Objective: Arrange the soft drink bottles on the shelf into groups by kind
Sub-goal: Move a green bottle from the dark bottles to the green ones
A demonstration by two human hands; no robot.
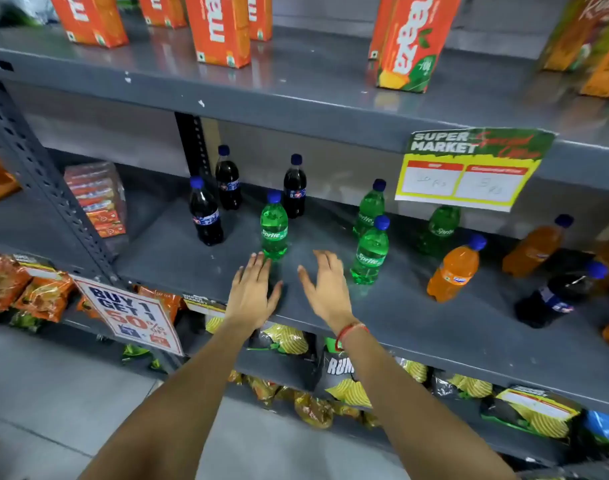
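Observation:
On the grey middle shelf (417, 317) stand three dark cola bottles (206, 213) at the left, with blue caps. Green Sprite bottles follow: one (274, 226) near the colas, others (370, 251) further right. Orange soda bottles (453, 270) stand at the right, with another dark cola bottle (555, 296) among them. My left hand (253, 291) hovers open just in front of the nearest green bottle, fingertips close to its base. My right hand (325, 287) is open beside it, left of a Sprite bottle. Neither holds anything.
Orange juice cartons (218, 29) stand on the shelf above. A supermarket price sign (469, 168) hangs from that shelf's edge, hiding the top of one green bottle. Snack bags (348, 386) fill the shelf below. A "Buy 1 Get 1" sign (130, 313) hangs at the left upright.

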